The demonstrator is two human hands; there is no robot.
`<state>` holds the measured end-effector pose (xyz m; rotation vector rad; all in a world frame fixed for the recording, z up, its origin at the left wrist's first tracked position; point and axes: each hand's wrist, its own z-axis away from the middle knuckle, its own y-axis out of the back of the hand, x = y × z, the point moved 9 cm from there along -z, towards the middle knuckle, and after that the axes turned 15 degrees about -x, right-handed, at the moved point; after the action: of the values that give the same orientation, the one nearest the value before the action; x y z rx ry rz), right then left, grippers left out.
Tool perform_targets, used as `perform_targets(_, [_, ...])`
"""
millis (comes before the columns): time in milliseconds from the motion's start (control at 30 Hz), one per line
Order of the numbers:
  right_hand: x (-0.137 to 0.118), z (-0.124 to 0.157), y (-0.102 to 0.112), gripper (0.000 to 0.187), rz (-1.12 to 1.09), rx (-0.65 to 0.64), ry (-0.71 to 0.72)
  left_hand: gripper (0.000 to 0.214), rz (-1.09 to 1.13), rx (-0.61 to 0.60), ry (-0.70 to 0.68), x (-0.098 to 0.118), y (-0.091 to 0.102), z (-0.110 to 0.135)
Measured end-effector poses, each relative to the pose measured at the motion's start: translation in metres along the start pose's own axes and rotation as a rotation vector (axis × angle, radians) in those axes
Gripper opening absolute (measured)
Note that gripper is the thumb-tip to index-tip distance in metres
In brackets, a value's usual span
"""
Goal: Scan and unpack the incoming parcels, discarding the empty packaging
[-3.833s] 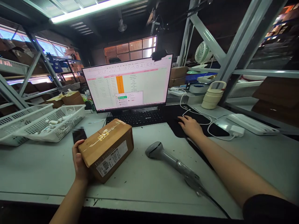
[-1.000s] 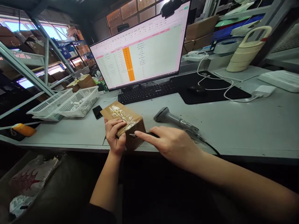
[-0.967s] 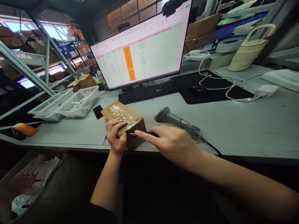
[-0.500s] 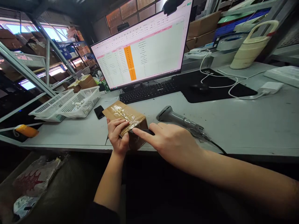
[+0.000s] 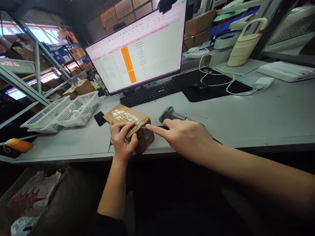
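Note:
A small brown cardboard box (image 5: 134, 115) with shiny clear tape on top lies tilted at the desk's front edge. My left hand (image 5: 121, 139) grips its near left corner, fingers over the top and thumb against the end face. My right hand (image 5: 187, 136) is closed around a slim black-handled knife (image 5: 164, 127), index finger stretched along it. The knife's thin metal tip touches or nearly touches the box's taped near edge; exact contact is too small to tell. Most of the handle is hidden in my palm. Behind my right hand lies a grey barcode scanner (image 5: 171, 113), partly covered.
A monitor (image 5: 147, 49) with a spreadsheet stands behind a black keyboard (image 5: 150, 95). A mouse (image 5: 199, 86) rests on a black mat (image 5: 216, 80). White baskets (image 5: 85, 113) and a phone (image 5: 99, 118) are at left. A charger (image 5: 264, 82) with white cable lies right.
My right hand and the knife have drawn back to the right from my left hand, and the metal tip now shows. My left hand keeps its grip on the box. The camera view has shifted.

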<state>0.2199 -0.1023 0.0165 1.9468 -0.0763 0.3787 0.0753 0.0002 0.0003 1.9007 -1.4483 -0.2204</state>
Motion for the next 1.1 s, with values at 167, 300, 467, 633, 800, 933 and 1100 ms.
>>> perform_targets(167, [-0.001, 0.0, 0.001, 0.052, -0.012, 0.012, -0.033, 0.023, -0.1, -0.02, -0.1, 0.015, 0.008, -0.007])
perform_targets(300, [0.005, -0.004, -0.005, 0.051, -0.069, -0.038, -0.059, 0.021, -0.121, 0.07, -0.134, 0.022, 0.009, -0.002])
perform_targets(467, [0.021, -0.003, -0.016, 0.052, -0.122, -0.078, -0.127, 0.022, -0.156, 0.108, -0.166, 0.025, 0.006, 0.002])
perform_targets(633, [0.022, 0.007, -0.017, 0.051, -0.142, 0.041, -0.153, 0.021, -0.165, 0.157, -0.143, 0.025, 0.008, 0.003])
perform_targets(800, [0.001, 0.005, -0.022, 0.05, -0.182, 0.118, -0.07, 0.02, -0.167, 0.149, -0.137, 0.027, 0.008, 0.002])
perform_targets(933, [-0.004, 0.0, -0.027, 0.051, -0.194, 0.15, -0.084, 0.021, -0.161, 0.152, -0.123, 0.025, 0.008, 0.002])
perform_targets(1100, [0.003, -0.004, -0.033, 0.048, -0.209, 0.147, -0.153, 0.02, -0.132, 0.157, -0.146, 0.024, 0.006, 0.002])
